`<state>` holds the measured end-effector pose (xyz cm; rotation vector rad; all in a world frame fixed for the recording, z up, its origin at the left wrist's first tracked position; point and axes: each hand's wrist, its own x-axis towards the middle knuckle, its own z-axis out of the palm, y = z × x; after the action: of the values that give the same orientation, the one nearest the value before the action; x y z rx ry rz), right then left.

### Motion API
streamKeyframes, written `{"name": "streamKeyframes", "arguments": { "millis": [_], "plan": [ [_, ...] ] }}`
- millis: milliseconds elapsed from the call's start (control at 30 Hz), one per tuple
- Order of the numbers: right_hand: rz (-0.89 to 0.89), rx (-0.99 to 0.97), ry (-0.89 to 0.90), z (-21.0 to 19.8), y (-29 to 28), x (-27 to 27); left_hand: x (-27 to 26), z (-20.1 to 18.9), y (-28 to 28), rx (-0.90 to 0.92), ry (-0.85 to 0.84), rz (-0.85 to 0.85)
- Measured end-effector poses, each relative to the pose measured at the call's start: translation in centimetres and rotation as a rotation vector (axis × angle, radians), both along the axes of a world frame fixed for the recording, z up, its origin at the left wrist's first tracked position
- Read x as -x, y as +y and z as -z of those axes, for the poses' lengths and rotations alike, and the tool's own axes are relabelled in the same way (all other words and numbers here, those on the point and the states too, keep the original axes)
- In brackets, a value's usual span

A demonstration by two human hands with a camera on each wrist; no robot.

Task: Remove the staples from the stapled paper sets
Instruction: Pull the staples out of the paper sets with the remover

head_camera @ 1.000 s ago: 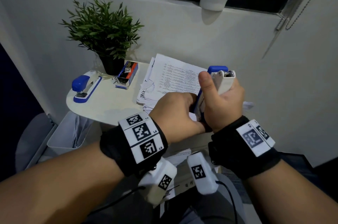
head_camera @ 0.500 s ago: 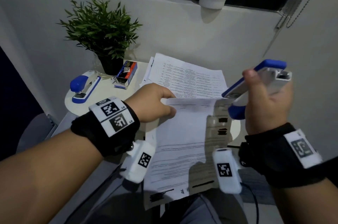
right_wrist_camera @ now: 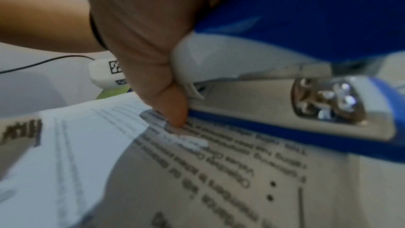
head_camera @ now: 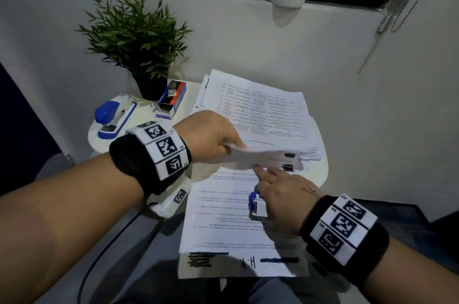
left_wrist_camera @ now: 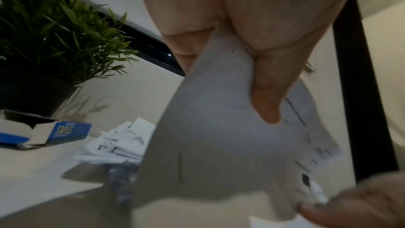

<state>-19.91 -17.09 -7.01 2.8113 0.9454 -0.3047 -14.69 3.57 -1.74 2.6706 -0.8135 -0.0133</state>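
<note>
While the left hand (head_camera: 210, 136) pinches a lifted sheet (head_camera: 263, 158), the right hand (head_camera: 283, 200) grips a blue & white stapler (head_camera: 257, 207), fingers on the papers (head_camera: 223, 216) below.

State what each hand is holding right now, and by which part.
The left hand pinches a loose sheet by its left edge. The right hand grips the blue-and-white stapler round its body.
</note>
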Motion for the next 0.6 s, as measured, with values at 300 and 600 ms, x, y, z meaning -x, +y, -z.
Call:
{"name": "streamKeyframes", "arguments": {
  "millis": [300,600],
  "plan": [
    [-0.013,-0.011,-0.036,-0.6,-1.1,0.7,1.3,4.5,2.1,-0.228,-0.011,0.201],
    [-0.034,-0.074,-0.192,-1.3,0.7,2.7,1.4,5.2,1.8,-0.312,-0.013,0.139]
  ]
}}
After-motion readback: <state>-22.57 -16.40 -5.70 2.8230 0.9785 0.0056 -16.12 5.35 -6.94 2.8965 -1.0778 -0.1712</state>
